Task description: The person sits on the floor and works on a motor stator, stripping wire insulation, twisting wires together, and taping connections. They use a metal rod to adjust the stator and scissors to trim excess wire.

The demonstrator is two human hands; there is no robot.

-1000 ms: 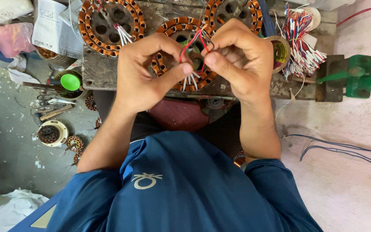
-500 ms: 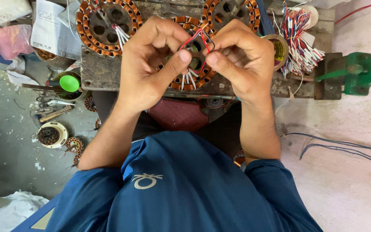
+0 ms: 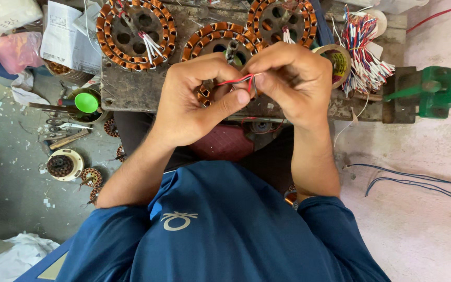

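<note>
A: What does the room look like, biggest things first?

B: A bare concrete floor (image 3: 424, 172) fills the frame, grey and littered at nine o'clock, pinkish at three o'clock. Across twelve o'clock runs a worn wooden workbench (image 3: 131, 86). The person sits against it in a blue shirt (image 3: 220, 230) that takes up six o'clock.

A: And on the bench?

B: Three copper-wound stators. The left stator (image 3: 135, 32) lies at eleven o'clock, the middle stator (image 3: 212, 39) at twelve, partly behind the hands, and the right stator (image 3: 283, 18) at one o'clock. Just right of that sits a roll of tape (image 3: 340, 60), then a bundle of coloured wires (image 3: 364, 52). A green metal tool (image 3: 437, 91) juts from the bench end at three o'clock.

A: The hands?

B: The left hand (image 3: 194, 104) and right hand (image 3: 291, 83) meet over the middle stator. Both pinch the red lead wires (image 3: 236, 81) between thumb and fingertips, the left thumb pressed to them, the right fingers curled around their other end. The wires sit right between the two hands, just above the bench edge.

A: Smaller things on the floor?

B: At nine o'clock, a green-lidded pot (image 3: 87, 102), then scissors and hand tools (image 3: 61, 130), a small round wound part (image 3: 63, 166). Papers (image 3: 66, 39) and a pink bag (image 3: 14, 49) lie at ten o'clock. Thin blue cables (image 3: 418, 180) trail at four o'clock.
</note>
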